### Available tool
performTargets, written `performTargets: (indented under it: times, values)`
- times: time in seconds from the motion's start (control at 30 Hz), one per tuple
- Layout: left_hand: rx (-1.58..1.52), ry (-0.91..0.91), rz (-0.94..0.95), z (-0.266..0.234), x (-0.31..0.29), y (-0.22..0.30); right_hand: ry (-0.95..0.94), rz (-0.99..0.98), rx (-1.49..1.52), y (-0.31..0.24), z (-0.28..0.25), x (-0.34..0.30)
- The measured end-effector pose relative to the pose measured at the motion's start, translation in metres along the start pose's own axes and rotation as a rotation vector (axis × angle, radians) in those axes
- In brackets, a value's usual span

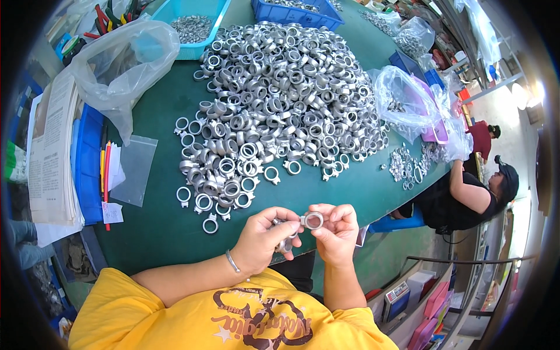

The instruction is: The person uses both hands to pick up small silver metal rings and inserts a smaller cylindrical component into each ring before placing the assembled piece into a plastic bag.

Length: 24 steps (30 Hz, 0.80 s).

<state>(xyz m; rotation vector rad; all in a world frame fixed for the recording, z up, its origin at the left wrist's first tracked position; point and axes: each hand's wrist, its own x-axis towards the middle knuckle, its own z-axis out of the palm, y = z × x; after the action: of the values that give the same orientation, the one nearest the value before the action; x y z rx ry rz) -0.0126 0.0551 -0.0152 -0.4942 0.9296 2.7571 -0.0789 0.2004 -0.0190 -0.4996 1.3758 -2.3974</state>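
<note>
My left hand (265,238) is closed round a few metal ring clamps (284,244), partly hidden by the fingers. Between thumb and fingers, my right hand (335,232) pinches one silver ring clamp (314,220) with a small lug on its side. That lug points at my left fingertips, which seem to touch it. Both hands are over the table's near edge. Just beyond them, a big heap of the same ring clamps (280,99) spreads over the green table (146,233). A single ring (210,224) lies at the heap's near left.
A clear plastic bag (125,70), a teal basin (224,9) and a blue tray (335,20) stand at the back. Newspapers (52,151) and pencils (107,175) lie at the left. On the right, a person in black (461,198) sits by bags and small parts (408,166).
</note>
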Motion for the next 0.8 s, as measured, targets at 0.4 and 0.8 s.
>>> performTargets:
  times: [0.4, 0.8]
  values:
    - [-0.273, -0.018, -0.137, -0.005, 0.002, 0.008, -0.050, -0.431, -1.316, 0.011, 0.007, 0.066]
    - [-0.255, 0.088, -0.060, -0.006, 0.003, 0.005, 0.006, 0.263, -0.535, 0.007, 0.005, 0.034]
